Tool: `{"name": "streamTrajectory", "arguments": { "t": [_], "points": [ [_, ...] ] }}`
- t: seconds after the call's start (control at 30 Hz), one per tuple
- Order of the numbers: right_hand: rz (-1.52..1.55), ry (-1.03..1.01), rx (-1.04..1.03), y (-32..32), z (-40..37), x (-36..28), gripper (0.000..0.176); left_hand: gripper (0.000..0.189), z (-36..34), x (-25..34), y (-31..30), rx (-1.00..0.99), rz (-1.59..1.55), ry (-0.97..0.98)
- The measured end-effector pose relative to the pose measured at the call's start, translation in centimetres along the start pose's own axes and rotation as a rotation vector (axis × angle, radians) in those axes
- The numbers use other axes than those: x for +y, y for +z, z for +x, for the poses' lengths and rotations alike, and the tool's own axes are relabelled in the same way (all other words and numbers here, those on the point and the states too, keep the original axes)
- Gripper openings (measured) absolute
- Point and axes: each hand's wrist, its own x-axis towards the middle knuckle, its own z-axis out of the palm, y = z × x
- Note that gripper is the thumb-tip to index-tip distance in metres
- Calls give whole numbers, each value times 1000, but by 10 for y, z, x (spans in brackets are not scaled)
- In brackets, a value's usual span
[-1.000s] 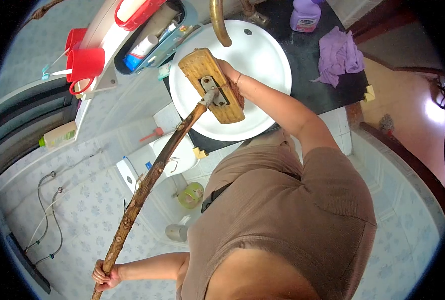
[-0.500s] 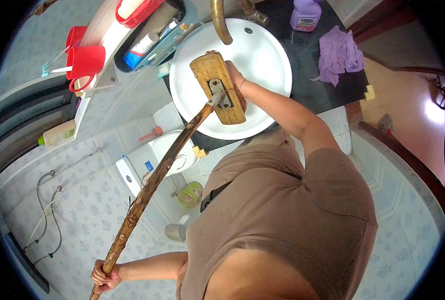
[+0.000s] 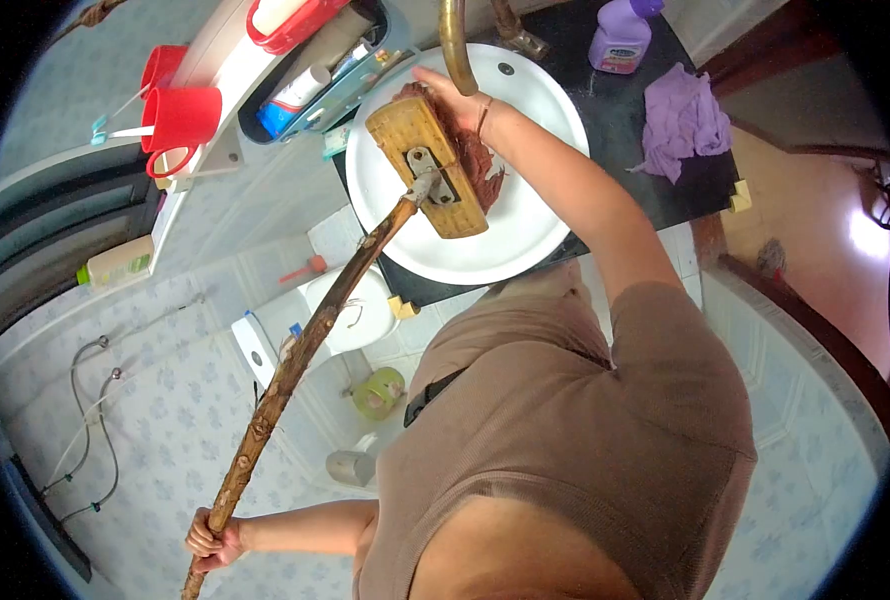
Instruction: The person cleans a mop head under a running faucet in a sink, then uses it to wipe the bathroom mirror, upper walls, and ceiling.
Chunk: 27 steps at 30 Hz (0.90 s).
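A mop with a long, rough wooden handle (image 3: pixel 290 370) slants across the view. Its flat wooden head (image 3: pixel 430 165), with a metal socket in the middle, is tilted over the white wash basin (image 3: pixel 370 215). Reddish-brown mop cloth (image 3: pixel 480 165) shows along the head's right side. Low on the left, my left hand (image 3: pixel 215 540) has its fingers wrapped round the handle near its lower end. My right hand (image 3: pixel 455 100) grips the mop cloth at the upper edge of the head, its fingers partly hidden behind it.
A brass tap (image 3: pixel 453 50) reaches over the basin. On the black counter (image 3: pixel 605 180) are a purple bottle (image 3: pixel 621 40) and a lilac cloth (image 3: pixel 683 122). Red cups (image 3: pixel 185 115) and a toiletry rack (image 3: pixel 310 90) are at the left. Below stands a toilet (image 3: pixel 350 310).
The mop head has shifted slightly left and turned, showing more reddish-brown cloth. My right hand has moved up along its edge. My left hand keeps its hold on the handle.
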Motion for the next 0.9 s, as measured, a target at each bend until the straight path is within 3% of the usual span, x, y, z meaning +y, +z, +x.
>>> {"name": "streamTrajectory", "arguments": {
  "t": [0.13,0.2,0.23,0.77,0.9],
  "points": [
    [-155,168,-66,7,26,19,35,40,1,3,1,100,-20,-21],
    [-193,-153,151,18,14,24,27,40,4,-2,-3,84,5,-10],
    [-70,-152,249,23,14,25,20,39,2,0,-1,72,39,-5],
    [-227,-240,340,0,16,46,19,35,9,-3,-6,106,-19,-29],
    [-148,-166,285,-2,17,48,24,36,11,-11,-7,98,-36,-35]
  ]
}}
